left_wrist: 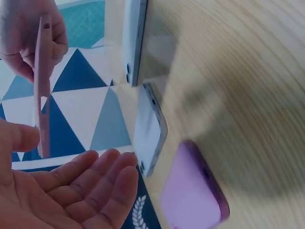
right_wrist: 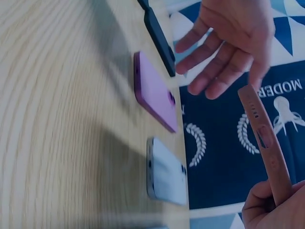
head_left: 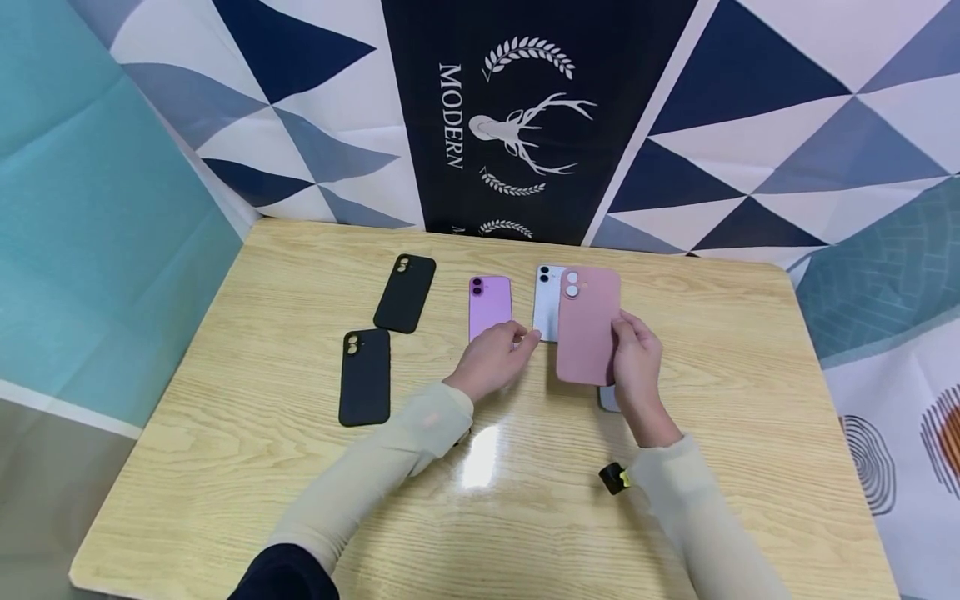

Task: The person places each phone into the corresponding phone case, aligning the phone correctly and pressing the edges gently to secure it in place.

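Note:
My right hand [head_left: 639,367] grips a pink phone case [head_left: 588,329] by its right edge, raised above the table with its camera cutout at the top left. Palm turned up in the left wrist view, my left hand [head_left: 491,357] has its fingers loosely extended and holds nothing. In the head view its fingertips stop just short of the case. Under and around the hands lie a purple phone [head_left: 490,302], a pale blue phone [head_left: 547,300] partly behind the case, and another phone [head_left: 609,400], mostly covered by the case and right hand.
Two black phone cases lie to the left, one farther back [head_left: 405,293] and one nearer [head_left: 365,379]. The wooden table [head_left: 225,467] ends at a patterned cloth backdrop [head_left: 337,108]. A small black device [head_left: 614,478] sits by the right wrist.

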Demonstrator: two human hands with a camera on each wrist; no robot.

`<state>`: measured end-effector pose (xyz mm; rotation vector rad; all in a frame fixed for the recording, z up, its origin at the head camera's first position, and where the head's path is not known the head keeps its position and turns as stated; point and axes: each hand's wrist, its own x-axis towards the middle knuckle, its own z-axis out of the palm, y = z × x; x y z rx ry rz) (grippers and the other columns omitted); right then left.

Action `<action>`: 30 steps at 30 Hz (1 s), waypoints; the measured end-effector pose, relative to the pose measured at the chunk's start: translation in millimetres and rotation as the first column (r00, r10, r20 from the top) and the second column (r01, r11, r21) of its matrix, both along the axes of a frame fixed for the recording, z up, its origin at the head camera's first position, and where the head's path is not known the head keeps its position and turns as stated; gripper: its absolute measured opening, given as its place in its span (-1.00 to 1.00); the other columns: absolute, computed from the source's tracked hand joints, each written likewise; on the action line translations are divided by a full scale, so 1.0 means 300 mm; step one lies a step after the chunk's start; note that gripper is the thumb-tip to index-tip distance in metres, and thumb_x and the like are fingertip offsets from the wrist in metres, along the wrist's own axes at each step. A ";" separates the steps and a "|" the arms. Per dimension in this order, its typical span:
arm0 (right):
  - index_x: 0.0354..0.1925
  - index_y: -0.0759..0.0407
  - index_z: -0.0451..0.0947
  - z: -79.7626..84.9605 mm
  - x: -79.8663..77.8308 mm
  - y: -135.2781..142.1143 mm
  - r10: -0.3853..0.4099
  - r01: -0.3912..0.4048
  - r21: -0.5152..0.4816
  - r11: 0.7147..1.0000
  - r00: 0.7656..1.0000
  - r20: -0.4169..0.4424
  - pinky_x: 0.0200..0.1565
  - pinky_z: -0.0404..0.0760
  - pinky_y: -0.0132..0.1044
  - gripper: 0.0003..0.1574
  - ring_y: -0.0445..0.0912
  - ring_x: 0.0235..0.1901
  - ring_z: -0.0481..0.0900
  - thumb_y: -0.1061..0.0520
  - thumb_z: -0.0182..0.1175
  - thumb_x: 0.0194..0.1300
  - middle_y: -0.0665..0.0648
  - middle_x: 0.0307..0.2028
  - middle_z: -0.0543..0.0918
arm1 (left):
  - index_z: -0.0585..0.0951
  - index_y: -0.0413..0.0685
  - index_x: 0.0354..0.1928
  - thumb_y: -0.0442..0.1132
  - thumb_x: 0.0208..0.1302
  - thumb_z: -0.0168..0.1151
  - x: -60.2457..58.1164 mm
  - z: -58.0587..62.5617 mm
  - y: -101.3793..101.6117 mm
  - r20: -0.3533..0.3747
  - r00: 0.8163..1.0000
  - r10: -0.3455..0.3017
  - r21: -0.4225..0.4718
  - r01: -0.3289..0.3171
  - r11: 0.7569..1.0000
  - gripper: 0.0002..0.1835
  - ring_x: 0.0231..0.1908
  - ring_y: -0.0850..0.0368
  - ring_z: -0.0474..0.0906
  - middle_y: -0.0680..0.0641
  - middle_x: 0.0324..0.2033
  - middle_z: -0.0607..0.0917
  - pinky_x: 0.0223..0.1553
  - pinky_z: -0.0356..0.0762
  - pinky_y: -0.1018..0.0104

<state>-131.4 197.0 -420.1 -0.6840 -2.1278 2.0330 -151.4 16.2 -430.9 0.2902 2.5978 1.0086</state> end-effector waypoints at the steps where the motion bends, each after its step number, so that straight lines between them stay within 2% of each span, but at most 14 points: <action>1: 0.18 0.37 0.39 0.002 0.003 0.014 -0.015 0.014 -0.008 1.000 1.000 -0.005 -0.16 0.48 -0.60 -0.53 -0.34 -0.17 0.48 0.13 -0.17 0.46 -0.13 -0.21 0.55 | 0.48 -0.06 0.15 0.17 0.40 -0.19 -0.001 -0.003 0.015 0.008 1.000 -0.002 -0.005 0.002 1.000 -0.45 0.08 0.03 0.53 -0.08 0.05 0.61 0.11 0.49 0.17; 4: 0.16 0.38 0.41 0.008 0.011 0.047 -0.059 0.059 -0.020 0.998 0.998 -0.010 -0.22 0.50 -0.60 -0.54 -0.35 -0.23 0.50 0.15 -0.14 0.44 -0.22 -0.32 0.55 | 0.47 -0.08 0.17 0.13 0.38 -0.11 -0.002 -0.011 0.061 0.020 1.000 -0.017 -0.021 0.017 1.000 -0.47 0.07 0.03 0.52 -0.08 0.05 0.61 0.11 0.49 0.18; 6: 0.16 0.38 0.41 0.013 0.016 0.065 -0.076 0.076 -0.023 0.997 0.997 -0.007 -0.22 0.51 -0.61 -0.54 -0.35 -0.23 0.51 0.16 -0.14 0.43 -0.23 -0.32 0.55 | 0.46 -0.09 0.17 0.13 0.35 -0.06 -0.002 -0.020 0.092 0.020 0.999 -0.026 -0.031 0.026 0.999 -0.47 0.04 0.04 0.54 -0.07 0.02 0.62 0.08 0.51 0.20; 11: 0.13 0.39 0.42 0.027 0.034 0.108 -0.114 0.113 -0.047 0.992 0.993 -0.012 -0.24 0.52 -0.61 -0.57 -0.34 -0.24 0.51 0.18 -0.13 0.42 -0.20 -0.33 0.57 | 0.46 -0.09 0.17 0.15 0.32 0.00 -0.004 -0.047 0.177 0.030 0.999 -0.039 -0.069 0.041 0.997 -0.44 0.01 0.06 0.55 -0.06 0.00 0.62 0.03 0.54 0.24; 16: 0.02 0.33 0.48 0.042 0.053 0.158 -0.147 0.146 -0.066 0.987 0.989 -0.021 -0.31 0.54 -0.60 -0.65 -0.34 -0.31 0.52 0.19 -0.12 0.42 -0.18 -0.36 0.58 | 0.47 -0.08 0.14 0.16 0.29 0.04 -0.008 -0.075 0.260 0.041 0.998 -0.055 -0.115 0.059 0.992 -0.45 0.02 0.07 0.55 -0.06 0.02 0.60 -0.01 0.56 0.27; 21: -0.05 0.24 0.52 0.049 0.068 0.198 -0.168 0.167 -0.077 0.983 0.986 -0.008 -0.35 0.55 -0.61 -0.70 -0.34 -0.37 0.54 0.17 -0.10 0.42 -0.18 -0.38 0.60 | 0.52 -0.13 0.02 0.12 0.27 0.08 -0.015 -0.097 0.323 0.035 0.997 -0.072 -0.158 0.076 0.984 -0.51 -0.15 0.10 0.59 -0.06 -0.12 0.64 -0.22 0.60 0.29; 25: 0.00 0.27 0.50 0.048 0.081 0.227 -0.173 0.173 -0.060 0.983 0.985 0.010 -0.36 0.56 -0.61 -0.66 -0.35 -0.38 0.55 0.15 -0.10 0.42 -0.20 -0.39 0.60 | 0.54 -0.17 -0.06 0.14 0.23 0.12 -0.016 -0.109 0.375 0.054 0.997 -0.057 -0.193 0.067 0.979 -0.50 -0.31 0.13 0.57 -0.06 -0.24 0.64 -0.40 0.57 0.32; 30: 0.07 0.35 0.45 0.044 0.095 0.256 -0.187 0.188 -0.035 0.982 0.982 0.014 -0.31 0.53 -0.62 -0.59 -0.35 -0.30 0.52 0.13 -0.11 0.42 -0.21 -0.36 0.58 | 0.47 -0.20 0.12 0.21 0.21 0.12 -0.018 -0.113 0.453 0.065 0.998 -0.020 -0.289 0.038 0.957 -0.34 -0.24 0.14 0.56 -0.09 -0.13 0.59 -0.30 0.61 0.29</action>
